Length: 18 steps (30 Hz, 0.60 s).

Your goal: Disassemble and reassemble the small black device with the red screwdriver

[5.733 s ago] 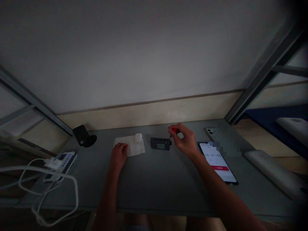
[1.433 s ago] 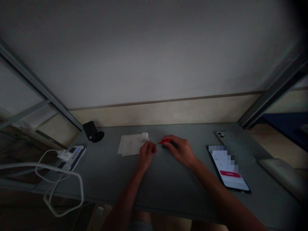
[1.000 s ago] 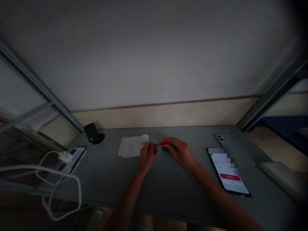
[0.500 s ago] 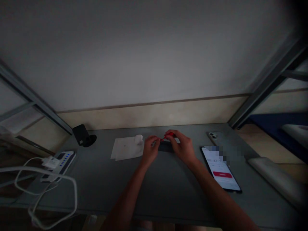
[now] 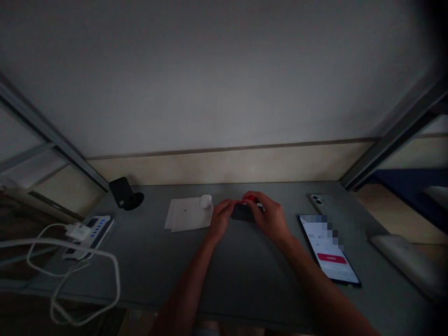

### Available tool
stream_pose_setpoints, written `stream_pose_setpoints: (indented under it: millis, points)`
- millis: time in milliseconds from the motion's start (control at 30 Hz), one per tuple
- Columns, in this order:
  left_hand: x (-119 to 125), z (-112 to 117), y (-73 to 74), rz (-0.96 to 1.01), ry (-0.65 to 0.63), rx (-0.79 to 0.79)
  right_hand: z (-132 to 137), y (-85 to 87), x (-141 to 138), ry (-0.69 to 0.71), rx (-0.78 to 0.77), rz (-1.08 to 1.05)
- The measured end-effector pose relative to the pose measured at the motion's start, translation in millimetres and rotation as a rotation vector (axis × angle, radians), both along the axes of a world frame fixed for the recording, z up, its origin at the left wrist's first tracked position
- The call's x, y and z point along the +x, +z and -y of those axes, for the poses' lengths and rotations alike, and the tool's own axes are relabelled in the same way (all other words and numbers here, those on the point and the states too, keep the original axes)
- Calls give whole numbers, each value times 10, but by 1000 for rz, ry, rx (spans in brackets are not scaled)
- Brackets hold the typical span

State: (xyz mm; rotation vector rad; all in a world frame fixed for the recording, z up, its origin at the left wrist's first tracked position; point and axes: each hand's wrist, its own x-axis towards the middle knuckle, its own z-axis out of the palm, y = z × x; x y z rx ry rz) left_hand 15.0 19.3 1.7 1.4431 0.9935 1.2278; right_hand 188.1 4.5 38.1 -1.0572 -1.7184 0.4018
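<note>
While the light is pretty dim, you can still make out most of the desk. Far left, a white cable [image 5: 70, 261] loops off the edge of the grey table [image 5: 224, 280], plugged into a power strip [image 5: 91, 229] with little blue lights. Behind that sits a small black stand [image 5: 124, 193]. Moving right, a sheet of white paper [image 5: 187, 213] lies flat with one tiny dark speck [image 5: 185, 210] on it, maybe a screw, too small to tell. A small white case [image 5: 206, 201] rests at the paper's far right corner, lid shut as far as I can see, contents hidden.

Dead centre, the left hand [image 5: 221, 220] has fingers curled in against the left end of a small black box [image 5: 241, 213] lying on the table. The right hand [image 5: 271, 217] pinches a red-handled tool [image 5: 249, 199] over the box's top; the tip is hidden.

Further right, a lit phone [image 5: 329, 249] lies face up, and another phone [image 5: 320, 201] lies face down behind it.
</note>
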Motion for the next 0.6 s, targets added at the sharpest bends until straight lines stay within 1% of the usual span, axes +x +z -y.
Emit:
stream_pose_setpoints:
  millis: [100, 200, 267, 367, 467, 533, 600]
  points:
    - [-18, -2, -69, 76, -19, 0, -17, 17, 3, -3, -27, 11]
    - [-16, -14, -136, 119, 20, -21, -74, 46, 0, 19, -53, 29]
    - [-6, -24, -163, 96, 62, -37, -133, 82, -11, 61, -57, 50]
    - [9, -38, -168, -6, 123, -48, -235, 169, -43, 183, -31, 88]
    - [13, -49, -144, -82, 133, -45, -316, 260, -91, 298, -16, 93]
    - [13, -54, -127, -99, 118, -41, -343, 292, -127, 320, -22, 60]
    - [13, -56, -119, -101, 108, -41, -347, 295, -162, 297, -19, 11]
